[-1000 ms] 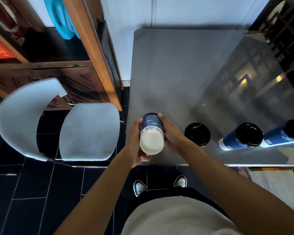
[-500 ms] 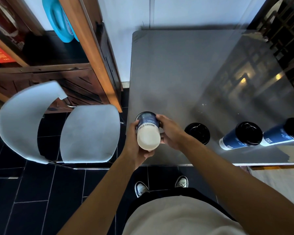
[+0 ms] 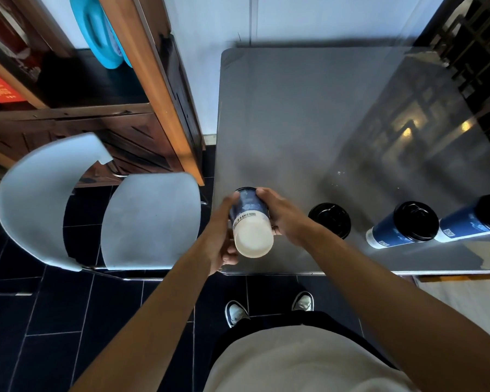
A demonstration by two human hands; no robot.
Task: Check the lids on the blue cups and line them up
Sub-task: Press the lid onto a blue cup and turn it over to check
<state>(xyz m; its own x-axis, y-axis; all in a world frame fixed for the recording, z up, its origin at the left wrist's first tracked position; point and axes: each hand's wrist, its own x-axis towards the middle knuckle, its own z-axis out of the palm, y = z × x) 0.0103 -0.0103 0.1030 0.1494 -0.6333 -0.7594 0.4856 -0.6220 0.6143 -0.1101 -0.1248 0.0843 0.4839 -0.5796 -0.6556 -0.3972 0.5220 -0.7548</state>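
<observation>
I hold one blue cup (image 3: 249, 212) tipped over, its white base (image 3: 253, 239) facing me and its lid end pointing away and down toward the grey table (image 3: 294, 123). My left hand (image 3: 222, 230) grips its left side and my right hand (image 3: 280, 215) grips its right side. Three more blue cups with black lids stand in a row along the table's near edge: one (image 3: 329, 219) just right of my right hand, a second (image 3: 402, 226) further right, and a third (image 3: 475, 222) at the frame's right edge.
A pale blue chair (image 3: 150, 219) stands to the left of the table over dark floor tiles. A wooden shelf unit (image 3: 142, 89) with a turquoise jug (image 3: 99, 32) rises behind it. My shoes (image 3: 236, 312) show below the table's near edge.
The cup in my hands has turned a little, and its lid end has swung further away from me. The three standing cups have not moved.
</observation>
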